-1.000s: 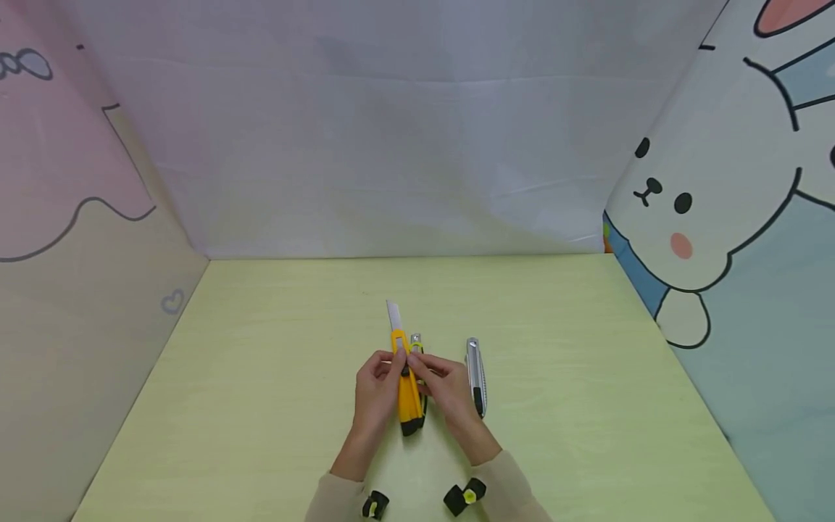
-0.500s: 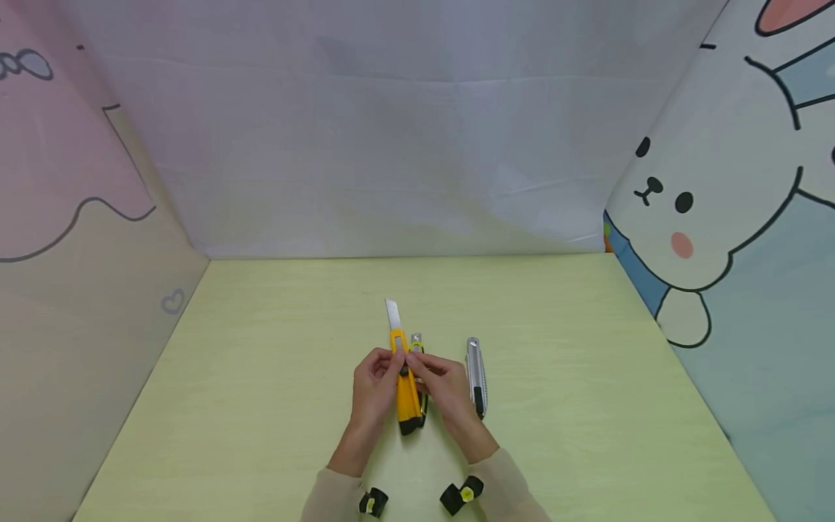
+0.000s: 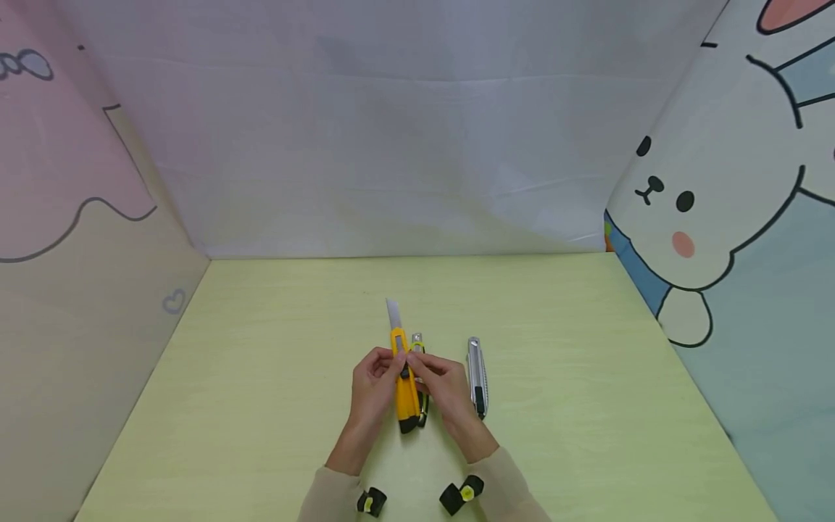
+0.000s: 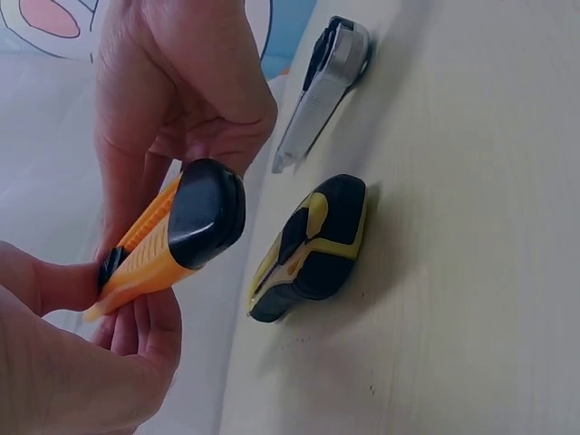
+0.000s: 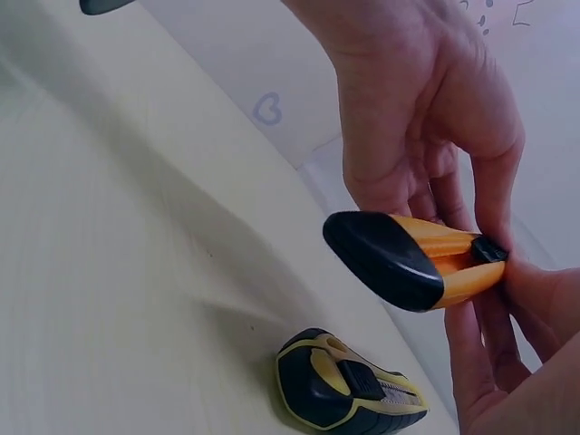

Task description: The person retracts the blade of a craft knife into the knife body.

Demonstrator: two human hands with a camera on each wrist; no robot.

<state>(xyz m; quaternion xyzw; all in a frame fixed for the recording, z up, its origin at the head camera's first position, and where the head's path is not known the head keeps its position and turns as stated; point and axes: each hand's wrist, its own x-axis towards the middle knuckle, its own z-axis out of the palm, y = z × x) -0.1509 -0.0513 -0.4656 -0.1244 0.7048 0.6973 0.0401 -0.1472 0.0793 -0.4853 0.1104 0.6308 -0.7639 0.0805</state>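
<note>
Both hands hold a yellow utility knife (image 3: pixel 407 402) with a black end cap, raised off the table. Its blade (image 3: pixel 393 313) sticks out at the far end. My left hand (image 3: pixel 373 388) grips the body from the left, thumb by the black slider (image 4: pixel 111 266). From the right, my right hand (image 3: pixel 450 391) pinches it, its thumb also at the slider (image 5: pixel 489 248). A black-and-yellow utility knife (image 4: pixel 313 249) lies on the table beneath, partly hidden by the hands in the head view. To the right lies a silver utility knife (image 3: pixel 478 377) with a black slider.
The pale yellow-green table (image 3: pixel 261 326) meets a whitish cloth wall (image 3: pixel 404 159) at the back. Printed panels stand at the left and the right, the right one with a cartoon rabbit (image 3: pixel 704 217). Black straps (image 3: pixel 462 495) sit at both wrists.
Both hands and the yellow utility knife stay almost in place, with only a very slight shift. The blade's reach looks much the same. The other two knives lie still.
</note>
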